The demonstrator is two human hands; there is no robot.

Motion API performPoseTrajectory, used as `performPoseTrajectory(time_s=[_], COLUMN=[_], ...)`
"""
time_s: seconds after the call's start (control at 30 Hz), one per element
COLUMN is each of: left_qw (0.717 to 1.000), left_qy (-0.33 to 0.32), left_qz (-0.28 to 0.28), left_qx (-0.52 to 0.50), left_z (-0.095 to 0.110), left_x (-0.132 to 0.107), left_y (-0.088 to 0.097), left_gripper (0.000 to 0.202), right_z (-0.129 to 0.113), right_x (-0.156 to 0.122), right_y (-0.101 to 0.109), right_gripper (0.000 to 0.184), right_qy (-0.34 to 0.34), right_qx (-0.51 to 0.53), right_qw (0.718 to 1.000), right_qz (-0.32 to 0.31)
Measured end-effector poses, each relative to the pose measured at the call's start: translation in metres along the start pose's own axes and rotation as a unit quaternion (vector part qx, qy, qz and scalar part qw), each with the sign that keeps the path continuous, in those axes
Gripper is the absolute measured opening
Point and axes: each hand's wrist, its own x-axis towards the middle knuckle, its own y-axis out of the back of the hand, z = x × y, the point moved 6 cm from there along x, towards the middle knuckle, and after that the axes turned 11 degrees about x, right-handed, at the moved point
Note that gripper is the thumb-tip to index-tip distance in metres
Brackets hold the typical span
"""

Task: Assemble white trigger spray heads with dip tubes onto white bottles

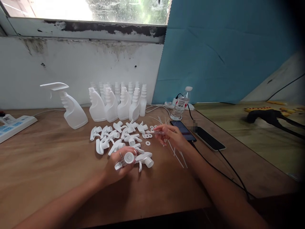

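My left hand (pixel 122 160) is closed around a white trigger spray head (pixel 129 157), its round cap opening turned up toward me. The fingers of my right hand (pixel 169 135) pinch a thin tool with a clear handle (pixel 158 132); its slim tip points left, over the white ring washers (pixel 148 143). What exact tool this is I cannot make out. Several more trigger spray heads (pixel 116 147) lie in a loose heap beyond my left hand, and one spray head (pixel 145 159) rests just right of it. Thin white tubes (pixel 175 152) are scattered below and beside my right hand.
White bottles without tops (pixel 111 105) stand along the wall. Left of them stands a complete spray bottle (pixel 73 111). A water bottle (pixel 181 105), a phone (pixel 182 129) and a black power bank (pixel 208 138) with cables sit at right. A power strip (pixel 17 125) lies far left.
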Motion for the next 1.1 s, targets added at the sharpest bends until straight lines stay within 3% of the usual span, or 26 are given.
performPoseTrajectory(time_s=[0.13, 0.23, 0.37, 0.47, 0.57, 0.67, 0.93, 1.0, 1.1], left_qw=[0.995, 0.994, 0.993, 0.99, 0.988, 0.987, 0.985, 0.984, 0.984], left_qy=[0.031, 0.035, 0.066, 0.093, 0.102, 0.101, 0.093, 0.084, 0.056], left_qz=[0.027, 0.019, 0.014, 0.023, 0.03, 0.033, 0.027, 0.024, 0.009], left_qx=[0.088, 0.098, 0.098, 0.108, 0.114, 0.121, 0.145, 0.153, 0.171], left_z=[-0.015, -0.017, -0.019, -0.021, -0.023, -0.023, -0.023, -0.023, -0.023], left_x=[0.003, 0.002, 0.002, 0.003, 0.003, 0.002, 0.003, 0.002, -0.002], left_y=[0.007, 0.002, -0.001, 0.0, 0.001, 0.0, -0.003, -0.004, -0.008], left_gripper=[0.017, 0.018, 0.014, 0.015, 0.016, 0.015, 0.015, 0.016, 0.022], right_z=[0.008, 0.008, -0.002, -0.005, -0.01, -0.018, -0.025, -0.028, -0.031], right_x=[-0.008, -0.015, -0.027, -0.033, -0.034, -0.034, -0.044, -0.044, -0.041], right_y=[-0.034, -0.052, -0.065, -0.074, -0.082, -0.09, -0.114, -0.117, -0.115], right_gripper=[0.028, 0.027, 0.026, 0.016, 0.008, 0.009, 0.026, 0.024, 0.024], right_qy=[0.016, 0.054, 0.189, 0.284, 0.331, 0.344, 0.295, 0.273, 0.235], right_qx=[0.01, -0.097, -0.297, -0.343, -0.357, -0.404, -0.54, -0.536, -0.458], right_qw=[0.999, 0.993, 0.936, 0.894, 0.867, 0.833, 0.741, 0.748, 0.813], right_qz=[-0.038, -0.041, -0.013, -0.055, -0.107, -0.159, -0.269, -0.281, -0.274])
